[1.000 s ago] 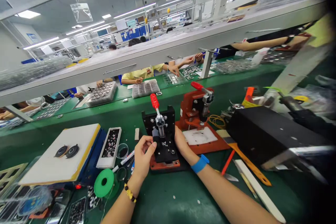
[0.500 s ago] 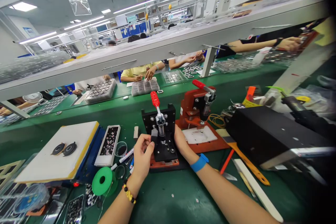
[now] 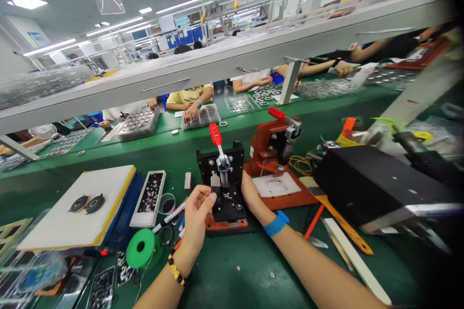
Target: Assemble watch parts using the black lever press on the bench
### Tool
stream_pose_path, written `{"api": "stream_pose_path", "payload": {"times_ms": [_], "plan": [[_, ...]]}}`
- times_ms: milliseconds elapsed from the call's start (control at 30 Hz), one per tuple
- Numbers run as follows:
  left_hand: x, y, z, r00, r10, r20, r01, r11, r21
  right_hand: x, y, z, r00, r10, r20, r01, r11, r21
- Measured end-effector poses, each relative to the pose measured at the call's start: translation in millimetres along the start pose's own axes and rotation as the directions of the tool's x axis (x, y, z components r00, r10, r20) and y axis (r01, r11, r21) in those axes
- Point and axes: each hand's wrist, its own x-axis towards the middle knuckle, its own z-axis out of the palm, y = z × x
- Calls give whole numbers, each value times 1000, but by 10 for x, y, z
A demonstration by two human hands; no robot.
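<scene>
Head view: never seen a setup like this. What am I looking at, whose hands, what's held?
No robot here: a person works with bare hands, filmed by one camera worn on the head, looking forward and down. The left hand is at the left side of a black toggle-clamp fixture with a red handle; whether it grips a part is unclear. The right hand is against the fixture's right side, fingers hidden behind it.

On the green bench, an orange-red clamp press stands behind to the right, near a brush. To the left are a green spool and a white pad bearing two black round parts. Co-workers sit beyond.
</scene>
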Motion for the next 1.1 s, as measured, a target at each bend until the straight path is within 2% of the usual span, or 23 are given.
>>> {"api": "stream_pose_path", "payload": {"times_ms": [233, 533, 800, 1100], "plan": [[14, 10, 5, 1000, 2, -23, -2, 1000, -4, -2, 36, -3, 1000, 12, -11, -12, 1000, 5], [44, 37, -10, 998, -35, 48, 39, 996, -84, 15, 59, -3, 1000, 8, 0, -8, 1000, -6], [71, 46, -29, 998, 10, 57, -9, 1000, -15, 48, 114, -20, 1000, 3, -23, -4, 999, -40], [145, 13, -22, 999, 47, 3, -47, 992, 120, 57, 53, -24, 999, 33, 3, -33, 997, -76]]}}
